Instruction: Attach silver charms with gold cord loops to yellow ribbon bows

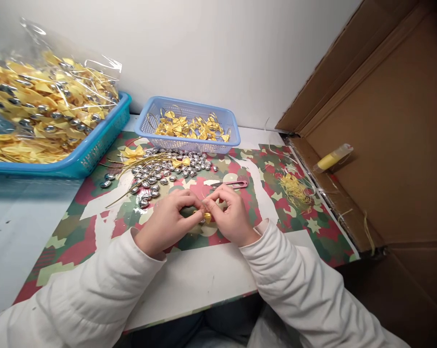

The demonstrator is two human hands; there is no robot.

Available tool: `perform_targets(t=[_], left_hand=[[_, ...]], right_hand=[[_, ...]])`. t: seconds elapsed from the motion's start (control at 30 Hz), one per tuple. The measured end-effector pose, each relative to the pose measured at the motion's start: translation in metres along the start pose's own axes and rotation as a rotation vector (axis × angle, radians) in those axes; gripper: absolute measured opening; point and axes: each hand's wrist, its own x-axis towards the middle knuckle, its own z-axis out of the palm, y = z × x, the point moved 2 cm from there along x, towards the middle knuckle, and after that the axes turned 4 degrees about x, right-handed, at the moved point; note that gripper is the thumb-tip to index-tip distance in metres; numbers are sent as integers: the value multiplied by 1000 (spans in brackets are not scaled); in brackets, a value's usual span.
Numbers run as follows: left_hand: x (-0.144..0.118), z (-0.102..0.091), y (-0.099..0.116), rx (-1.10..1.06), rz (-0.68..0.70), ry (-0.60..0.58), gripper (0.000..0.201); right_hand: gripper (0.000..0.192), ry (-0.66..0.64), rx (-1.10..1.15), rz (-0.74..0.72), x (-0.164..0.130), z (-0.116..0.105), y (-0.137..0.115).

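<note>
My left hand [176,217] and my right hand [231,212] meet over the patterned sheet, thumbs and fingertips pinched together. Between them sits a small yellow ribbon bow [207,217], partly covered by the fingers. Something silvery shows beside the bow, too small to make out fully. Just beyond my fingers lies a pair of pink-handled snips [236,184]. A spread of shiny silver bells or beads [155,179] lies ahead to the left, with loose yellow bows [132,152] and thin gold cords [122,195] among them.
A blue basket [187,144] with corded yellow bows stands at the back. Far left, a larger blue basket [105,147] holds a clear bag [59,92] of bows with silver pieces. Yellow thread scraps [296,189] lie right, near a cardboard wall [381,145] and a yellow tube [332,158].
</note>
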Motion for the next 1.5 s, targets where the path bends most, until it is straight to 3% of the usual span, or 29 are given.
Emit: perform_targets(t=[0.27, 0.37, 0.57, 0.67, 0.8, 0.93, 1.07, 1.3, 1.5], left_hand=[[-2, 2, -2, -76, -31, 136, 31], [-3, 4, 0, -165, -24, 128, 34], [-3, 7, -3, -313, -51, 121, 20], [-3, 8, -6, -311, -48, 112, 19], [-3, 9, -6, -286, -24, 91, 13], [-3, 8, -6, -261, -46, 113, 18], [-4, 8, -6, -257, -75, 112, 21], [-4, 8, -4, -232, -97, 89, 24], [-4, 8, -5, -242, -97, 66, 24]], right_hand=[[17, -7, 24, 40, 1, -1, 0], [16, -12, -7, 34, 1, -1, -1], [11, 9, -66, 16, 8, -11, 0], [11, 58, -332, 51, 15, -27, 5], [30, -42, -756, 144, 20, -42, 14], [22, -102, -866, 205, 21, -45, 19], [13, -85, -847, 197, 23, -44, 22], [16, -57, -706, 197, 24, -45, 25], [15, 102, -354, 208, 25, -51, 20]])
